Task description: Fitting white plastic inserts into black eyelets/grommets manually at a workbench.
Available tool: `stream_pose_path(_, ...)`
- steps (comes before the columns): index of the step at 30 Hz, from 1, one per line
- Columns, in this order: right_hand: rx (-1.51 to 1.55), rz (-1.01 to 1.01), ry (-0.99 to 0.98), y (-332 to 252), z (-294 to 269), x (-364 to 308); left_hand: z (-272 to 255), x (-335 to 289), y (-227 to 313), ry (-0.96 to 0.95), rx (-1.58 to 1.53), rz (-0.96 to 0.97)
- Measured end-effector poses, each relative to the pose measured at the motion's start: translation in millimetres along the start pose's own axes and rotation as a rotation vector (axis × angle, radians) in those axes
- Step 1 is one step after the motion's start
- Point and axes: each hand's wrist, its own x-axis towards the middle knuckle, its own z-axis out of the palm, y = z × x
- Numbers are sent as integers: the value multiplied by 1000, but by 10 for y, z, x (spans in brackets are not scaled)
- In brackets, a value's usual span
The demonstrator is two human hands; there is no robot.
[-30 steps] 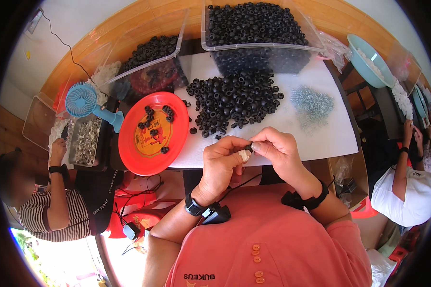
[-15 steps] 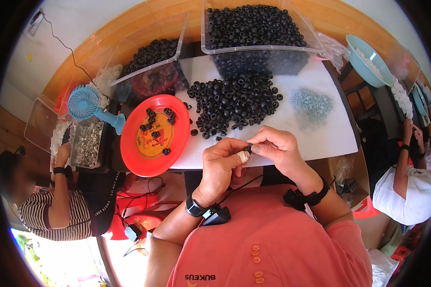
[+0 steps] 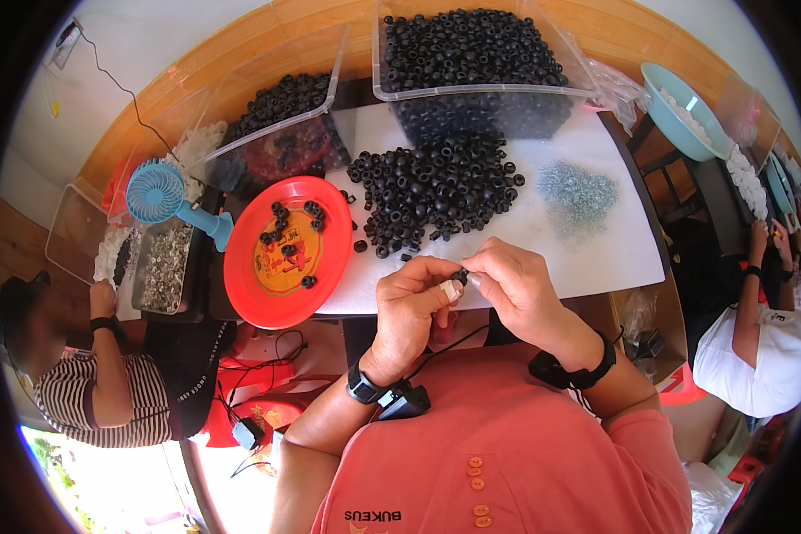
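Note:
Between the fingertips of my left hand [image 3: 409, 298] is a small round black plastic piece [image 3: 460, 277], held over the near edge of the table. White tape wraps one of that hand's fingers. My right hand [image 3: 518, 283] meets it from the right, thumb and forefinger pinched at the piece; whether they hold something tiny cannot be made out. Beyond my hands lies a heap of similar black pieces [image 3: 436, 191]. A scatter of small clear bluish bits [image 3: 580, 198] lies to its right. On the left, a red plate [image 3: 240, 271] carries several black pieces in small clusters.
Two clear bins, a large one [image 3: 489, 89] and another [image 3: 329, 98], hold black pieces at the back. A blue fan [image 3: 156, 191] stands left, beside a metal tray [image 3: 187, 294]. A light-blue basin [image 3: 685, 111] is far right. People [image 3: 107, 392] sit on both sides.
My right hand has shifted slightly, its fingers turning at the black piece. My left hand stays nearly still. The person on the left has moved a hand.

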Motion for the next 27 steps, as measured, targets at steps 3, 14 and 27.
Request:
stream_pose_path(3,-96,-47,-24,30,-1,5,-11,9,-12,-6,-12,-18)
stream_pose_path(14,147,203,-42,89,26,-36,36,-11,-1,18,58,-11)
stream_pose_path(27,-283,-190,20,23,65,65,63,-12,46,25,40,5)
